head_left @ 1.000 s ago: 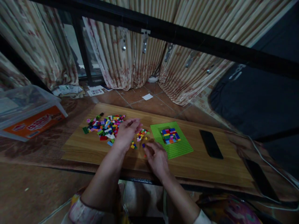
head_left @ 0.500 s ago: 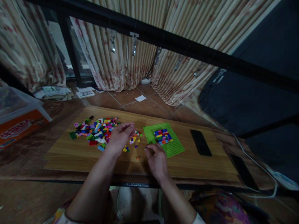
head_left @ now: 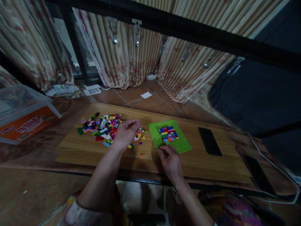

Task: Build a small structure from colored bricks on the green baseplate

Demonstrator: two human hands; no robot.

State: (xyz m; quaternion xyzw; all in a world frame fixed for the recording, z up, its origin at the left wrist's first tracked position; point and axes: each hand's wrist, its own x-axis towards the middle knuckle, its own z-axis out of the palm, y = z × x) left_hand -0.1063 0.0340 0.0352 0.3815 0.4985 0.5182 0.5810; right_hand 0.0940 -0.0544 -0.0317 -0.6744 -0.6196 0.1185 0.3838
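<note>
A heap of small coloured bricks [head_left: 101, 125] lies on the left of the wooden board [head_left: 211, 166]. My left hand [head_left: 125, 133] rests beside the heap with its fingers curled loosely over a few loose bricks [head_left: 138, 138]; nothing shows in it. To the right lies a green baseplate [head_left: 181, 144] carrying a block of coloured bricks [head_left: 168, 134]. My right hand [head_left: 170, 160] sits at the baseplate's near left corner, fingers pinched together; whatever they hold is too small to make out.
A black phone [head_left: 209, 141] lies right of the baseplate, another dark flat device [head_left: 258, 175] at the far right with a white cable [head_left: 270, 157]. A clear bin with an orange label [head_left: 25, 121] stands at the left. Curtains [head_left: 131, 53] and a black rail [head_left: 188, 31] rise behind.
My right hand has moved right, from the bare board to the baseplate's near corner. My left hand has stayed by the heap. The camera view has shifted slightly.
</note>
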